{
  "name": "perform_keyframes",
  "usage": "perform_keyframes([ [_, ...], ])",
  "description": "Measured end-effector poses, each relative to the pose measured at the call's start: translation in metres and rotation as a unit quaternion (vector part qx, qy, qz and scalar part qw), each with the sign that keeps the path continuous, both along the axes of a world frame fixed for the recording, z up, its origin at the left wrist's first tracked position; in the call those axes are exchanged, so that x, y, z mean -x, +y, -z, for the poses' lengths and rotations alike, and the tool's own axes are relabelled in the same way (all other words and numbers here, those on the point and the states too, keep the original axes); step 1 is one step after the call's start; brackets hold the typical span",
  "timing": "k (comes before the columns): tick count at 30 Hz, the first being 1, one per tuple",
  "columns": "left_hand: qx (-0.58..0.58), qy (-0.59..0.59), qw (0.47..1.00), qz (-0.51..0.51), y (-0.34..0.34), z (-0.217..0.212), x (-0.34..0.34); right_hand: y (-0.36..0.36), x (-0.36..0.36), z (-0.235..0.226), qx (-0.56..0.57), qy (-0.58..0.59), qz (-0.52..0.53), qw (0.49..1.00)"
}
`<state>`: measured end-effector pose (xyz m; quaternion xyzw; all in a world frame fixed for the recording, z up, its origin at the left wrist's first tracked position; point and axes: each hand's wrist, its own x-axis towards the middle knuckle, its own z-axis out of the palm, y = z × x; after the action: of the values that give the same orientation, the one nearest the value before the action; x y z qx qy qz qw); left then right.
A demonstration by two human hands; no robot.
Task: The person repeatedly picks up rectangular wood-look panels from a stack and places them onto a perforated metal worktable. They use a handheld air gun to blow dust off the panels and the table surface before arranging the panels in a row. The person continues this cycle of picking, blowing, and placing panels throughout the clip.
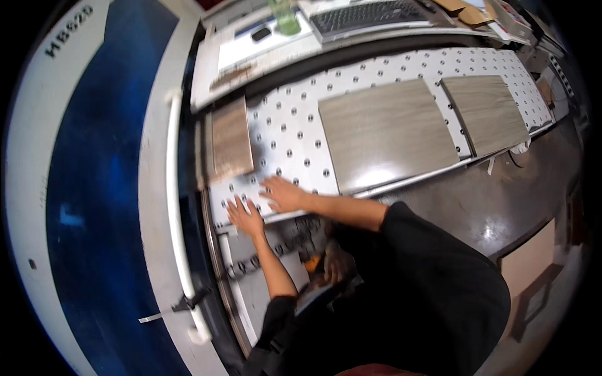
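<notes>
From my remote seat I saw a blue and white machine housing (103, 182) on the left, a white bar (174, 188) running along it. A pale desk (205, 75) bore a keyboard (370, 19) and a greenish bottle (287, 20); rightward, the grey floor (461, 197) reflected a bright patch of light (489, 232)

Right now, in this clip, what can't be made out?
Left hand and right hand: head view, palms hidden by the hands' own backs.
Green bottle: head view, top cut off by the upper edge.
Keyboard: head view, key markings too small.
Brown panel: head view, left end dark and blurred.
</notes>
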<state>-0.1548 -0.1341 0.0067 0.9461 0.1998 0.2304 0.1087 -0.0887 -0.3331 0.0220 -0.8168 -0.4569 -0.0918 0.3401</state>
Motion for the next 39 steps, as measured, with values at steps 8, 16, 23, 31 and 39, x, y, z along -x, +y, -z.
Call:
perform_keyframes([
  [8, 0.019, -0.003, 1.000, -0.008, -0.012, -0.006, 0.010, -0.008, 0.010, -0.018, 0.030, -0.004, 0.003, 1.000],
  [16, 0.051, -0.020, 0.998, -0.013, -0.018, -0.015, 0.006, -0.007, 0.006, -0.024, -0.004, -0.040, 0.004, 0.999],
  [23, 0.055, -0.031, 0.998, -0.016, -0.019, -0.012, 0.005, -0.012, 0.010, -0.034, 0.009, -0.064, -0.010, 0.998],
  [31, 0.119, -0.077, 0.989, 0.032, -0.021, -0.022, 0.024, -0.009, 0.009, -0.028, 0.055, -0.037, -0.001, 0.998],
  [39, 0.080, -0.209, 0.973, 0.048, -0.074, -0.095, 0.111, -0.009, 0.012, -0.029, 0.096, 0.023, -0.013, 0.995],
])
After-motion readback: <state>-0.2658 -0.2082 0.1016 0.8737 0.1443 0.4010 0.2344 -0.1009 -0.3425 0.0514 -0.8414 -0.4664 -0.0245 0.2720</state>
